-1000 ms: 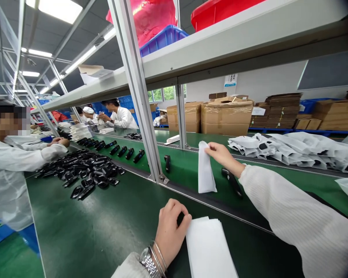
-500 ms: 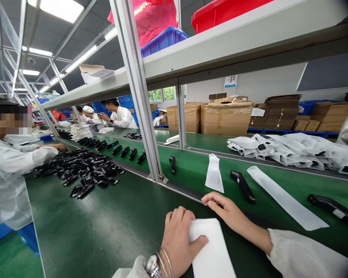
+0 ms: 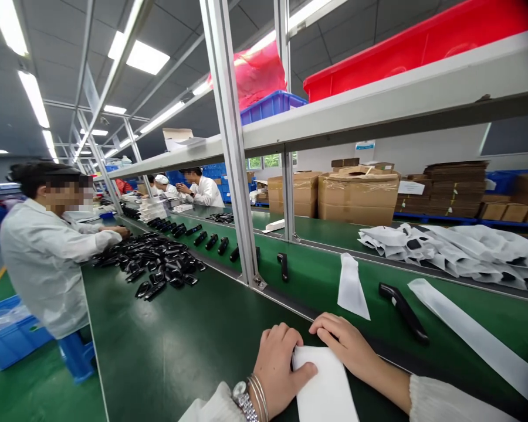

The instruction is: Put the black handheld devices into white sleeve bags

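Observation:
My left hand (image 3: 280, 370) grips a stack of white pouches (image 3: 324, 390) at the bench's front edge, thumb on top and fingers curled along the left side. Past the stack's far right corner lies my right hand (image 3: 345, 344), its fingers stretched out and loosely bent, with nothing visible in them. Whether it touches the stack I cannot tell. On the green belt beyond are a short white pouch (image 3: 352, 286), a black handheld device with a bent head (image 3: 403, 312) and a long white pouch (image 3: 470, 331).
A metal post (image 3: 233, 140) rises from the bench, carrying a shelf (image 3: 378, 117) overhead. To the left lies a pile of black parts (image 3: 158, 258), where a co-worker in white (image 3: 48, 252) stands. Filled white pouches (image 3: 457, 249) are heaped behind the belt.
The view has swung left and upward, so the bench items appear farther right and lower. My right hand is closer to the stack's far edge; my left hand keeps its hold.

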`<move>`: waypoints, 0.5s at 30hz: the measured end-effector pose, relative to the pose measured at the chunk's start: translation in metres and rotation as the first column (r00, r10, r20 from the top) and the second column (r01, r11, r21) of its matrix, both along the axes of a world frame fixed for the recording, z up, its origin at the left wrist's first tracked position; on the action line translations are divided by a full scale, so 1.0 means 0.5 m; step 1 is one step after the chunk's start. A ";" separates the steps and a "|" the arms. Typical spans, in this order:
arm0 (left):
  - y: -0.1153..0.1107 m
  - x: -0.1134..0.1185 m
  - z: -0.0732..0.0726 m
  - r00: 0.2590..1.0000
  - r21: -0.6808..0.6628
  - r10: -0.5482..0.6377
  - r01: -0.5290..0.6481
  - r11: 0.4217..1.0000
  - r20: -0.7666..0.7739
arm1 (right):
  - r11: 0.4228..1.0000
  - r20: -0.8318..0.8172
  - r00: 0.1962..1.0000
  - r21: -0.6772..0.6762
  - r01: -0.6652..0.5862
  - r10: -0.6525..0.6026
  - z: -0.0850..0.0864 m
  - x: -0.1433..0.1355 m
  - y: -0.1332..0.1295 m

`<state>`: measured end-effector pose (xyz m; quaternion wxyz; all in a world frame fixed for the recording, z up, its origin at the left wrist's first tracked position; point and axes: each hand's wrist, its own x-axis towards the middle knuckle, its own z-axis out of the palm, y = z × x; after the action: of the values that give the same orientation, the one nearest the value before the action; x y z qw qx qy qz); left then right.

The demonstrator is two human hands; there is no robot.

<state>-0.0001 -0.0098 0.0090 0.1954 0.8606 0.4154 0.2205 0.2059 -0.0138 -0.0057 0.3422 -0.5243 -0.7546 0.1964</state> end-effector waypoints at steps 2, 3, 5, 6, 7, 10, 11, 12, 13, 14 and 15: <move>-0.001 0.000 -0.003 1.000 0.011 -0.003 0.003 1.000 0.006 | 1.000 0.020 1.000 0.010 -0.004 0.004 -0.003 -0.001 0.001; -0.001 -0.001 -0.005 1.000 0.016 -0.003 0.003 1.000 0.008 | 1.000 0.029 1.000 0.013 -0.006 0.006 -0.004 0.000 0.002; -0.001 -0.001 -0.009 1.000 0.028 -0.001 0.001 1.000 0.014 | 1.000 0.046 0.999 0.020 -0.019 0.018 -0.008 0.001 0.003; -0.002 -0.001 -0.012 1.000 0.035 0.000 -0.001 0.999 0.016 | 0.999 0.053 0.998 0.023 -0.029 0.027 -0.009 0.001 0.003; -0.002 -0.001 -0.015 1.000 0.041 0.001 -0.002 0.999 0.017 | 0.999 0.058 0.998 0.026 -0.038 0.037 -0.012 0.002 0.003; -0.008 -0.006 -0.024 1.000 0.057 0.002 -0.003 0.998 0.018 | 0.998 0.059 0.997 0.020 -0.059 0.058 -0.021 0.004 0.001; -0.011 -0.008 -0.026 1.000 0.061 0.002 -0.003 0.998 0.020 | 0.998 0.059 0.996 0.014 -0.066 0.065 -0.025 0.005 0.000; -0.014 -0.011 -0.029 1.000 0.065 0.001 -0.003 0.998 0.025 | 0.997 0.061 0.996 0.011 -0.073 0.072 -0.030 0.006 -0.001; -0.017 -0.014 -0.031 1.000 0.066 0.003 -0.005 0.998 0.031 | 0.997 0.063 0.995 0.008 -0.081 0.081 -0.034 0.007 -0.002; -0.020 -0.016 -0.034 0.999 0.066 0.005 -0.007 0.998 0.036 | 0.996 0.066 0.994 0.007 -0.092 0.091 -0.039 0.009 -0.003; -0.023 -0.019 -0.036 0.999 0.066 0.010 -0.013 0.998 0.043 | 0.995 0.069 0.992 0.007 -0.103 0.102 -0.043 0.011 -0.004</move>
<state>-0.0096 -0.0211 -0.0090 0.1744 0.8592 0.4088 0.2536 0.2112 -0.0157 -0.0269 0.3084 -0.4895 -0.7928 0.1917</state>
